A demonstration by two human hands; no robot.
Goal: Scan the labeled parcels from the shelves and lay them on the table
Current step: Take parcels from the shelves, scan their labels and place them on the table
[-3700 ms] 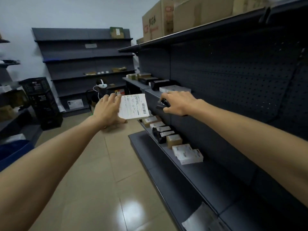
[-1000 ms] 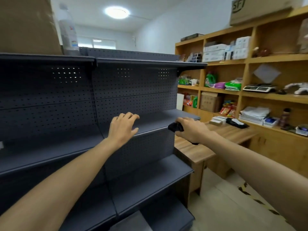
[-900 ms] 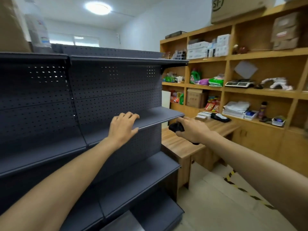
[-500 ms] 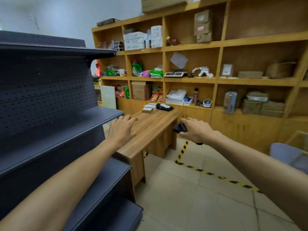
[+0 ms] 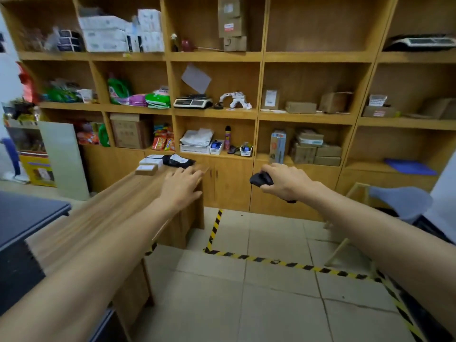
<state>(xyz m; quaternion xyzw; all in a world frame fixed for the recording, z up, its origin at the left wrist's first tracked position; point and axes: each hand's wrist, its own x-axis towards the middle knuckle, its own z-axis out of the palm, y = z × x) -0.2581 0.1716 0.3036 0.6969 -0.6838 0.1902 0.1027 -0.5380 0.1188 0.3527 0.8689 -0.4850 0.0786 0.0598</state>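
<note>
Gripping a black scanner (image 5: 261, 179), the right hand (image 5: 288, 182) hovers beside the worktop (image 5: 106, 218); the left hand (image 5: 181, 187), fingers (image 5: 193, 172) relaxed and empty, hangs over it, near parcels (image 5: 150, 164) at its far end.

Single head view, looking forward-down toward wooden shelving (image 5: 259, 114).

No lettering on the parcels (image 5: 150, 164) can be read.

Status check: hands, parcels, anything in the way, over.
Left hand open over the table. Right hand grips the scanner. Parcels lie at the table's far end. No obstruction seen.
</note>
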